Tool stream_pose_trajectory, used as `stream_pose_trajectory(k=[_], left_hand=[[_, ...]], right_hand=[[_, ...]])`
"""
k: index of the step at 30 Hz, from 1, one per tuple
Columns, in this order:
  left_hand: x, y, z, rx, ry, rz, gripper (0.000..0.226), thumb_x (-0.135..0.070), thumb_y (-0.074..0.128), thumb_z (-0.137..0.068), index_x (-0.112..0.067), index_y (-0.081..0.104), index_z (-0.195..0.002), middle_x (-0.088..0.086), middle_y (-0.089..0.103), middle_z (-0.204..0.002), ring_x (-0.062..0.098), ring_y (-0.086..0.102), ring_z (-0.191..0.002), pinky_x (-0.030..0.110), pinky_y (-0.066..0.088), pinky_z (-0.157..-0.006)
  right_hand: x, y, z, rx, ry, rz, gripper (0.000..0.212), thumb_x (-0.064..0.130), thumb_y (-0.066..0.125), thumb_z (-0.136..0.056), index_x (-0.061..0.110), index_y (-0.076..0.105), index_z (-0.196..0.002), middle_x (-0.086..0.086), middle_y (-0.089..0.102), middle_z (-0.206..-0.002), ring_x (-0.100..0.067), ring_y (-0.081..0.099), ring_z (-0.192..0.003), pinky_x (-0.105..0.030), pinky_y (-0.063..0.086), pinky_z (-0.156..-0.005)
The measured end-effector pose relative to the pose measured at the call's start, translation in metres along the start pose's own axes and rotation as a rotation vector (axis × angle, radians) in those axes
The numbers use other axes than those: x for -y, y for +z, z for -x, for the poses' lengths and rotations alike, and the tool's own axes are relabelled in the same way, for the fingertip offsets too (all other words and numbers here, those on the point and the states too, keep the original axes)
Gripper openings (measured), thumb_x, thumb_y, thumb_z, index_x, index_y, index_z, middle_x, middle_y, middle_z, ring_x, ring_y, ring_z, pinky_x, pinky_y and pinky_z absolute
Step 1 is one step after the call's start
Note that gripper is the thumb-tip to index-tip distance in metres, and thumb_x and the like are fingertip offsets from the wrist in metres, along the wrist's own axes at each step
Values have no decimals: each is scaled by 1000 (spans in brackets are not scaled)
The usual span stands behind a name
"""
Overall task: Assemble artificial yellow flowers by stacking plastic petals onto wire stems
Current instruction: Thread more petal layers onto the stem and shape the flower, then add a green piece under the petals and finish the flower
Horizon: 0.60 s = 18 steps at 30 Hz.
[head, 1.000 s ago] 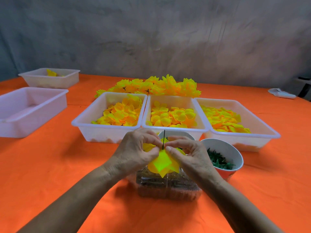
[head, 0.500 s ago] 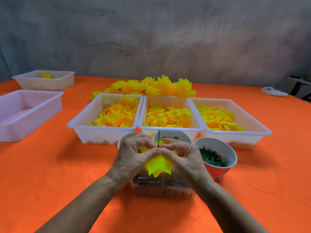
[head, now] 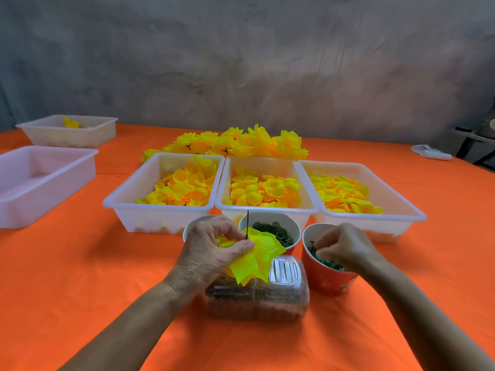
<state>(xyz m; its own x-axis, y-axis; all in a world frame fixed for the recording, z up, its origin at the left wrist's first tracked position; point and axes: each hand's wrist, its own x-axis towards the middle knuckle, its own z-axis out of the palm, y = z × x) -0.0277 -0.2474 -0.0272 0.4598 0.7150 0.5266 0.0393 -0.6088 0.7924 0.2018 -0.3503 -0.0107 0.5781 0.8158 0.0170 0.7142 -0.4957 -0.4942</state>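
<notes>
head | orange tablecloth (head: 80,277) | grey wall (head: 241,62) behind | 3 petal trays (head: 163,210)

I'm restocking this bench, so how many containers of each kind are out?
White plastic trays: 5
Paper cups: 3
Clear plastic box: 1
Total: 9

Three petal trays (head: 160,207) side by side, finished flowers (head: 235,143) behind, cups (head: 328,279) in front.

Orange table (head: 80,277) bearing white tubs (head: 160,218) and cups (head: 326,279).
</notes>
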Motion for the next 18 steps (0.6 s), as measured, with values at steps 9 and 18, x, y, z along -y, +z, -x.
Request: stream_pose_trajectory(k=[9,18], left_hand=[[-2,-2,1,20,16,3,19,-5,83,-65,-16,68,-61,-2,65,-68,8,60,-67,21,48,-66],[-3,-2,0,27,15,-7,16,-5,83,-65,-11,69,-61,2,66,-68,7,60,-66,20,47,-65]], right_hand=[[1,17,-16,42,-82,367,13,23,67,-74,15,75,-80,-5,56,-68,-24,50,-68,-26,42,-61],[-8,5,-14,-67,-26,77,4,16,73,-76,19,76,-74,-6,68,-75,-23,64,-80,-26,44,-64]])
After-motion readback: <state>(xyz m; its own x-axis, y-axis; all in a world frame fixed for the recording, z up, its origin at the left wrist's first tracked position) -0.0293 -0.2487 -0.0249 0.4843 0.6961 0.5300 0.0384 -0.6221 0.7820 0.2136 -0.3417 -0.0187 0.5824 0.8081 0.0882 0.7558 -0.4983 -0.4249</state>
